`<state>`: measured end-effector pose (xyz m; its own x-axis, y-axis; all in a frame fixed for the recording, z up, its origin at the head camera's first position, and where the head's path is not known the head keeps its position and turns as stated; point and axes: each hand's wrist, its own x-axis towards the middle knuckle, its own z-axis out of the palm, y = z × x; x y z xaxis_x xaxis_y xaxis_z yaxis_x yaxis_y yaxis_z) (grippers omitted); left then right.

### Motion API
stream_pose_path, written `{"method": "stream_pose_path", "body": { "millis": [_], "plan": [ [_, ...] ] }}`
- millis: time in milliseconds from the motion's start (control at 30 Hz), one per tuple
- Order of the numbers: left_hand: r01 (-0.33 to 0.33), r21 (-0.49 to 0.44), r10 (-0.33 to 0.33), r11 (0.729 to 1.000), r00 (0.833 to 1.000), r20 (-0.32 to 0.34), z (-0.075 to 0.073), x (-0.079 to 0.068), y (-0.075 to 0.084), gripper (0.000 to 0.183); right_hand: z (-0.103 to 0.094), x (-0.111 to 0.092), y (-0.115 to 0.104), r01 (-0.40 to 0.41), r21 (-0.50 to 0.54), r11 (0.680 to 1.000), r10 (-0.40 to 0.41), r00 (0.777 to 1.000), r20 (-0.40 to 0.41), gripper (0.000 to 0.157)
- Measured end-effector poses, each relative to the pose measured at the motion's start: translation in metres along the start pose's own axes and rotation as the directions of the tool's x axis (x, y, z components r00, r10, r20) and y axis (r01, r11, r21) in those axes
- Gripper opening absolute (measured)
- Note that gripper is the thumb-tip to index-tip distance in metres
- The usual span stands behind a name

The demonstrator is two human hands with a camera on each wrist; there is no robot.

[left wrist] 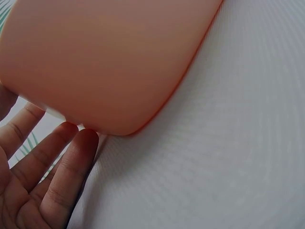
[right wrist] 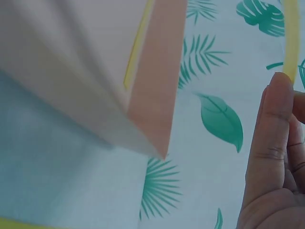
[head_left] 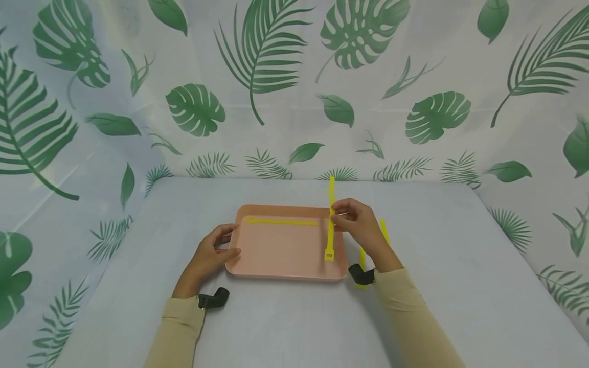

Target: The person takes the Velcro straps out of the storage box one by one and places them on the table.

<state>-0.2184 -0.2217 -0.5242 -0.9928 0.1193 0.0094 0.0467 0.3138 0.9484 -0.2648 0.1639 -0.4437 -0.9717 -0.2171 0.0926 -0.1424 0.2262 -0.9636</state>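
Observation:
A shallow pink tray (head_left: 276,253) lies on the white-covered table. My left hand (head_left: 204,258) grips its left end, thumb on the rim and fingertips (left wrist: 86,143) against the outer side. Over the tray's right end, my right hand (head_left: 363,225) pinches a yellow cable tie strap (head_left: 330,237) between thumb and fingers. That strap hangs lengthwise with its slotted head toward me. A second yellow strap (head_left: 282,222) lies sideways along the far side inside the tray. In the right wrist view, the held strap (right wrist: 291,38) rises from the fingertips.
Right of the tray, partly hidden by my right hand and wrist, lie more yellow straps, one close to the tray (head_left: 362,259) and one farther right (head_left: 384,230). A leaf-printed white curtain (head_left: 285,117) hangs behind the table and along both sides.

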Motion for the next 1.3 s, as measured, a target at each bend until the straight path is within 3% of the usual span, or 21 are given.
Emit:
{"method": "stream_pose_path", "body": {
  "millis": [900, 1300],
  "plan": [
    [-0.002, 0.011, 0.002, 1.000, 1.000, 0.008, 0.000, -0.003, 0.003, 0.067, -0.052, -0.036, 0.007, -0.008, -0.050, 0.999, 0.005, 0.999, -0.049, 0.034],
    [-0.023, 0.011, 0.023, 1.000, 1.000, 0.010, 0.000, -0.004, 0.003, 0.066, -0.075, -0.045, 0.016, -0.015, -0.055, 0.998, 0.015, 1.000, 0.012, 0.039]
  ]
}}
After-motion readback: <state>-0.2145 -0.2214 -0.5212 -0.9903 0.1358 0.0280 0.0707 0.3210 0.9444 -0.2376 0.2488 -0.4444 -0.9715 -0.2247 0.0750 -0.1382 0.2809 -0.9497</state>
